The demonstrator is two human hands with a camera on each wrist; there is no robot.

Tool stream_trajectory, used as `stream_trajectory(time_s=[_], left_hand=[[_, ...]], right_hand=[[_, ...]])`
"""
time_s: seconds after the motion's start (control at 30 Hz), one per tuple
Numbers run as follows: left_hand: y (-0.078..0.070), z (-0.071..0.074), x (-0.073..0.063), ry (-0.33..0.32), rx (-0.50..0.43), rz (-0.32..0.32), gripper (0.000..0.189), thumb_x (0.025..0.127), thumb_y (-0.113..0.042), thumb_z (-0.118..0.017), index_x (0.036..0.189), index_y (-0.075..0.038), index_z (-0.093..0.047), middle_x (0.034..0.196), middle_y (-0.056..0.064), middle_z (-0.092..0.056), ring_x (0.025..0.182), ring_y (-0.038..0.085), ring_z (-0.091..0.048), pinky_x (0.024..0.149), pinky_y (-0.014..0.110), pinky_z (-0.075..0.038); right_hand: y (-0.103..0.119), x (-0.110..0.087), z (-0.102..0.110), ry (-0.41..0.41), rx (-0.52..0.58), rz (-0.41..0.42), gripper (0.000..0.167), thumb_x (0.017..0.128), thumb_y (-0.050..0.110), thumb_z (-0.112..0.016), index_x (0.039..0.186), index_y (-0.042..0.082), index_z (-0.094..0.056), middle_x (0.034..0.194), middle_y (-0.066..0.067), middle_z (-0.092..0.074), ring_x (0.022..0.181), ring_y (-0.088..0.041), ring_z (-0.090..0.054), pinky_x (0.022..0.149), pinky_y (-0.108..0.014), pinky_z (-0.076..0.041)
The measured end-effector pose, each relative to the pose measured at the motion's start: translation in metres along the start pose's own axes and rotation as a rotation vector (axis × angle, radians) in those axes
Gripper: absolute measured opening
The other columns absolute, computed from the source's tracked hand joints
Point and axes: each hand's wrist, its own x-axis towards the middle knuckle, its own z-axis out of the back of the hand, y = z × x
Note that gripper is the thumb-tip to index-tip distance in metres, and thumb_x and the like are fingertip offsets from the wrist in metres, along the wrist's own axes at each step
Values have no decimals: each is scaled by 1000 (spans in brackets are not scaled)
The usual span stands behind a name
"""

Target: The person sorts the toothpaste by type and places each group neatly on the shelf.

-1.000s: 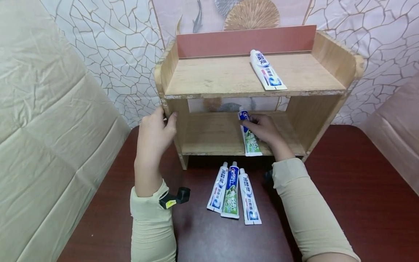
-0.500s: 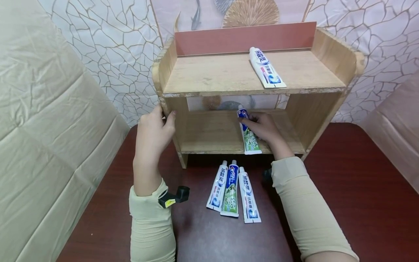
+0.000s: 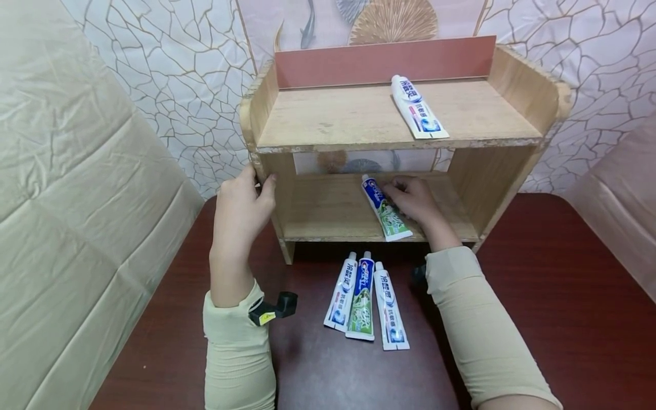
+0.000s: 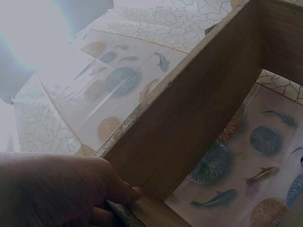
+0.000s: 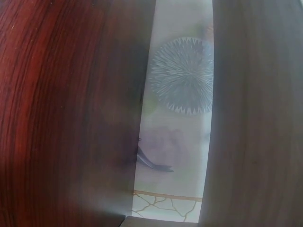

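My left hand grips the front edge of the wooden shelf's left side panel, thumb on the inner side. In the left wrist view, that hand holds the panel near a corner. On the lower board lies a blue and green toothpaste tube, cap toward the back left, its flat end at the front edge. Right beside it is my right hand, fingers loosely curled and thumb off the tube's top. A white toothpaste tube lies on the upper board. The right wrist view shows no hand.
On the dark red table, in front of the shelf, lie two white toothpaste tubes and one blue and green tube between them. Patterned cloth hangs behind, and a beige cloth slopes at the left.
My right thumb has come off the blue and green toothpaste tube, whose cap end has swung left on the lower board. My left hand keeps its grip on the shelf.
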Motion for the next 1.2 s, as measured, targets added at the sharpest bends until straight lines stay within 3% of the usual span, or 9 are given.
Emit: stream_trajectory(time_s=[0.1, 0.23, 0.47, 0.77, 1.2], left_hand=[[0, 0, 0, 3, 2, 3, 25, 100, -28, -59, 98, -3, -63, 99, 20, -73, 98, 33, -71, 77, 50, -55], [1, 0, 0, 2, 4, 4, 26, 100, -28, -59, 98, -3, -63, 98, 20, -73, 97, 34, -71, 77, 50, -55], [1, -1, -1, 3, 2, 1, 24, 100, -28, -58, 95, -5, -62, 93, 18, -73, 92, 31, -71, 73, 48, -55], [1, -1, 0, -4, 0, -4, 24, 100, -27, -58, 95, -4, -62, 91, 18, -73, 91, 32, -71, 72, 48, -54], [1, 0, 0, -16, 9, -10, 23, 100, -26, -58, 91, -6, -61, 76, 12, -67, 70, 27, -62, 62, 43, -48]], right_hand=[[-2, 0, 0, -9, -4, 11, 37, 99, 36, -63, 76, 7, -60, 66, -7, -56, 53, -20, -51, 46, -33, -42], [-2, 0, 0, -7, -8, 30, 39, 97, 38, -65, 74, 8, -60, 65, -7, -56, 54, -21, -51, 47, -33, -42], [-3, 0, 0, 6, 19, 7, 51, 88, 54, -72, 73, 7, -60, 60, -3, -54, 48, -15, -48, 42, -30, -39], [0, -1, 0, -4, 8, 31, 51, 94, 52, -66, 71, 7, -57, 60, -5, -53, 49, -18, -48, 43, -30, -38], [3, -11, 3, -19, 4, 14, 34, 100, 33, -61, 78, 7, -61, 66, -10, -57, 54, -24, -52, 49, -34, -43]])
